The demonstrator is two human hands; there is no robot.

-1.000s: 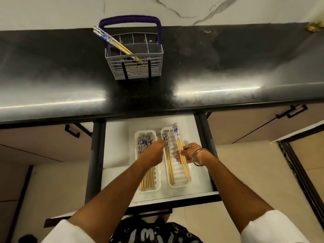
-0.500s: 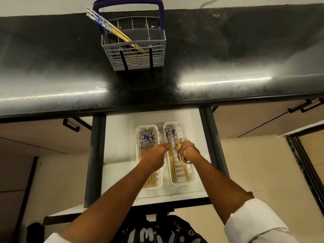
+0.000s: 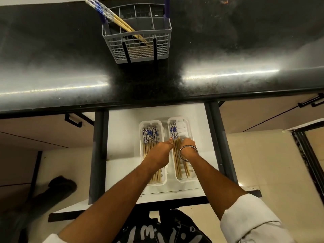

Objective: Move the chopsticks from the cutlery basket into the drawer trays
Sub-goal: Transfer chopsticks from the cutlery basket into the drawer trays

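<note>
Chopsticks [image 3: 175, 146] pinched by both grips, left hand [image 3: 160, 151] and right hand [image 3: 188, 146], settle into the right tray [image 3: 186, 125]; next, reach far beyond them to the cutlery basket [image 3: 138, 41] pair

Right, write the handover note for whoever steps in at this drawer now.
Left hand and right hand: both down in the open drawer, fingers on the chopsticks in the right tray; exact grip unclear.
Done: left tray holds a full row; right tray partly filled.
Left: a few chopsticks lean in the cutlery basket on the counter. Move them to the right tray.
</note>
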